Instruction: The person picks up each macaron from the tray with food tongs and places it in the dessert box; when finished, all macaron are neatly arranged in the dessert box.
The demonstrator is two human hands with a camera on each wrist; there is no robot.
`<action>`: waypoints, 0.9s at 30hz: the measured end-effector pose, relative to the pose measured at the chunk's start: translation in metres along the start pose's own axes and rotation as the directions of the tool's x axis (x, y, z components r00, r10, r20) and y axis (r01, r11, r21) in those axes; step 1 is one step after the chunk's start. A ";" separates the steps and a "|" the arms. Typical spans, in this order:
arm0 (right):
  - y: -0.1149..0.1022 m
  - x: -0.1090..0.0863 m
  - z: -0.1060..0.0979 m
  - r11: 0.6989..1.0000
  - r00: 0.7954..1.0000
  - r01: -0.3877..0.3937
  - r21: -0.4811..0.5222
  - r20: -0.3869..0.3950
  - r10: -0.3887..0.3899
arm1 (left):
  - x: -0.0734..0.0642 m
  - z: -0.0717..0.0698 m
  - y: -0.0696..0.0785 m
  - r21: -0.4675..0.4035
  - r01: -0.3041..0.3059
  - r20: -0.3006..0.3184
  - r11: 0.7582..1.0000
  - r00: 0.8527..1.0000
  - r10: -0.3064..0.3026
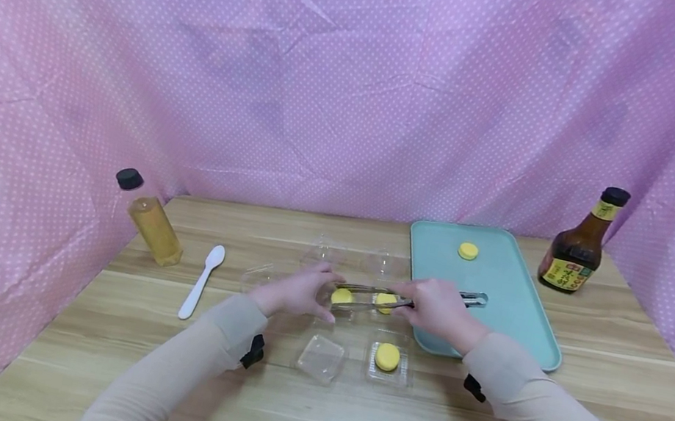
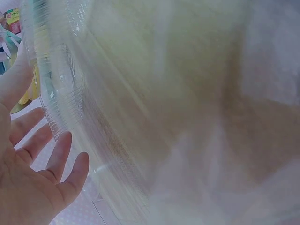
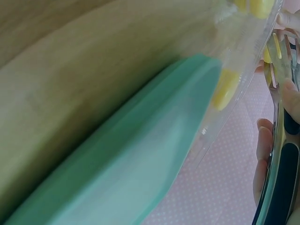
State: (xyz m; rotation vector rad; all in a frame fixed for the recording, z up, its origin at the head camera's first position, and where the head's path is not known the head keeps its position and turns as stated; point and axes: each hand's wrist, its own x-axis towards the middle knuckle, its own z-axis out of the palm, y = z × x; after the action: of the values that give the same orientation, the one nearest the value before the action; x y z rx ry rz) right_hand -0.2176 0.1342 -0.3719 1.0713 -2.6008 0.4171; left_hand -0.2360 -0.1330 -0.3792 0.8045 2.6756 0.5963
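Silver tongs (image 3: pixel 285 174), dark-panelled; right fingers (image 3: pixel 264 143) curled round them; left fingers (image 2: pixel 60 157) loosely spread beside clear plastic (image 2: pixel 63 82)

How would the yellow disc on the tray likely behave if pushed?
The yellow disc would probably slide rather than tip, since it lies flat and low on the tray. Its round outline suggests it could roll if stood on edge. It is likely light, being small.
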 end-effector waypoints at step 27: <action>0.004 -0.003 -0.013 0.994 0.997 -0.070 0.087 0.025 0.068 | 0.001 0.001 0.001 0.009 0.004 -0.012 1.000 1.000 -0.004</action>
State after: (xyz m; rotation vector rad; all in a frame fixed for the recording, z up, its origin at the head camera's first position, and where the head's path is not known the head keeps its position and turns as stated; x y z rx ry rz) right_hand -0.2161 0.1434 -0.3618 1.0213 -2.6675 0.5431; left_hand -0.2360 -0.1318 -0.3796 0.8007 2.6918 0.5905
